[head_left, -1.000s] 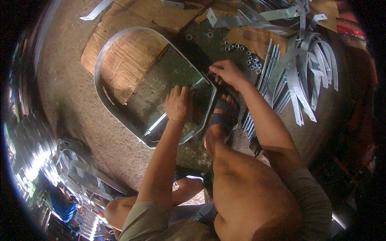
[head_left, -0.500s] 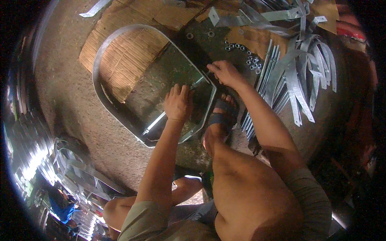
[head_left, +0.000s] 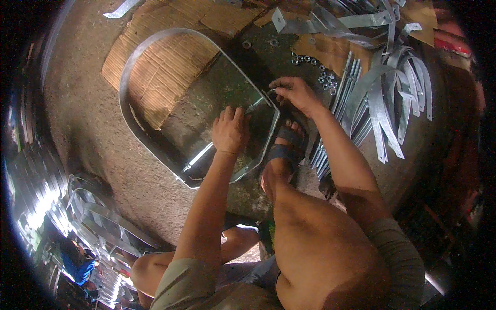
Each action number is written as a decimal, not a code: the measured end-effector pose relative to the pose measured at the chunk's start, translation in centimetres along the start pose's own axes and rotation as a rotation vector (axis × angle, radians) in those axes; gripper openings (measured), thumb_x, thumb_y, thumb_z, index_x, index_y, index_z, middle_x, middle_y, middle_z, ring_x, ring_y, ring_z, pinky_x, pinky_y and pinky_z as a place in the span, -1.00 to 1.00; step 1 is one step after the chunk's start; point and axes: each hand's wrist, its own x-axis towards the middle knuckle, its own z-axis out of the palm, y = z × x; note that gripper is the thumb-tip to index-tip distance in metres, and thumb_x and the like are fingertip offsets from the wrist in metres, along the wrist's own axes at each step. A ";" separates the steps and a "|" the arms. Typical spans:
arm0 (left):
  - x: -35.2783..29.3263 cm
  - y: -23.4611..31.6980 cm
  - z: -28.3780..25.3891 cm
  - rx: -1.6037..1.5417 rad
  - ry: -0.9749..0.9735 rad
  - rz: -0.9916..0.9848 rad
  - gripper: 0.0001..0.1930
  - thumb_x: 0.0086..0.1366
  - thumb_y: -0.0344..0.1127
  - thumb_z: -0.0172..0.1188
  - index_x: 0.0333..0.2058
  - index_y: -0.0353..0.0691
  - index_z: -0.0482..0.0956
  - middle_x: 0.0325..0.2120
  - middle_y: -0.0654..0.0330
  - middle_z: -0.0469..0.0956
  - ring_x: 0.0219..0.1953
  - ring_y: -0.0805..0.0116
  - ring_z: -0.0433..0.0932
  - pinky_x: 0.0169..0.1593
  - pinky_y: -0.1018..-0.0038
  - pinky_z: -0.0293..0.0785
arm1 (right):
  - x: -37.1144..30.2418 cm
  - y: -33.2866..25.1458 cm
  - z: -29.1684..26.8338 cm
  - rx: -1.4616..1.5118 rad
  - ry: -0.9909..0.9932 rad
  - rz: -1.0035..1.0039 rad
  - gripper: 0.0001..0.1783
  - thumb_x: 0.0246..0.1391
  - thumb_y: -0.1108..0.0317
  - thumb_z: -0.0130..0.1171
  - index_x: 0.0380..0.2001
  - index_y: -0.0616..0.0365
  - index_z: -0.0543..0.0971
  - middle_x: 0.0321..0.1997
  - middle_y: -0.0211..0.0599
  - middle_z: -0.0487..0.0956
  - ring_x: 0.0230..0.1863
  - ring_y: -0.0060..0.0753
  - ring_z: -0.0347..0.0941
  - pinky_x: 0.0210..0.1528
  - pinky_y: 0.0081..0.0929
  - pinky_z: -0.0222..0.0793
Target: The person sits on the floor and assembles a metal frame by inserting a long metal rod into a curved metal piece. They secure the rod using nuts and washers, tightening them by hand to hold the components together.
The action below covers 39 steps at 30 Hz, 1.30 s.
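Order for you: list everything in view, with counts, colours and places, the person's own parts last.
Metal hoop: one, silver, centre-left
Cross rod: one, silver, inside the hoop, partly hidden
Nuts: over ten, silver, right of the hoop
Washers: at least two, grey, upper centre
Loose rods: several, silver, right
Curved straps: many, silver, far right
Bent straps: several, silver, top right
Single strap: one, silver, top left
Strap heap: uncountable, silver, lower left
Cardboard: several pieces, brown, top
Floor: one, grey-brown, throughout
Sandal: one, dark, centre
Legs: two, bare, lower centre
Left hand: one, bare, over the cross rod
Right hand: one, bare, just right of the hoop
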 end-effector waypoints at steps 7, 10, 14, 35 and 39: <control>-0.1 0.4 -0.3 -0.009 -0.009 -0.022 -0.79 0.30 -0.12 0.15 -0.19 -0.07 0.49 -0.25 0.09 0.48 -0.13 0.03 0.52 -0.14 0.13 0.43 | 0.0 0.0 -0.1 0.010 -0.017 0.008 -0.70 0.20 0.40 0.18 -0.01 0.23 0.62 -0.25 -0.35 0.66 -0.32 -0.55 0.55 -0.20 -0.53 0.49; 0.0 0.4 0.0 -0.024 0.027 0.009 -0.79 0.29 -0.12 0.16 -0.20 -0.06 0.49 -0.25 0.09 0.48 -0.14 0.02 0.52 -0.15 0.11 0.42 | -0.2 -0.3 -0.5 0.001 -0.013 0.026 -0.69 0.20 0.39 0.19 -0.01 0.23 0.63 -0.24 -0.34 0.66 -0.31 -0.55 0.55 -0.20 -0.53 0.49; 0.2 0.6 0.2 -0.002 -0.042 -0.027 -0.79 0.28 -0.14 0.17 -0.17 -0.05 0.50 -0.22 0.09 0.48 -0.13 0.02 0.52 -0.14 0.10 0.44 | 0.5 0.1 -0.5 -0.057 0.018 -0.023 -0.69 0.19 0.36 0.21 -0.04 0.25 0.65 -0.22 -0.33 0.67 -0.30 -0.53 0.55 -0.18 -0.52 0.47; -1.0 -0.9 0.4 -0.165 -0.150 -0.032 -0.53 0.15 -0.22 0.19 0.08 0.02 0.44 -0.01 0.11 0.43 0.10 0.11 0.44 0.10 0.18 0.40 | 0.7 1.3 0.2 0.023 0.058 0.093 -0.46 0.21 0.20 0.23 0.16 0.33 0.48 0.21 -0.13 0.50 0.22 -0.22 0.38 0.31 -0.28 0.19; -0.5 -0.6 0.8 -0.176 -0.166 -0.028 -0.56 0.15 -0.20 0.21 0.04 0.01 0.45 0.00 0.11 0.42 0.12 0.12 0.42 0.10 0.18 0.40 | 0.6 1.8 -0.5 0.063 0.074 0.114 -0.43 0.20 0.20 0.25 0.17 0.34 0.47 0.21 -0.11 0.50 0.22 -0.20 0.37 0.32 -0.27 0.18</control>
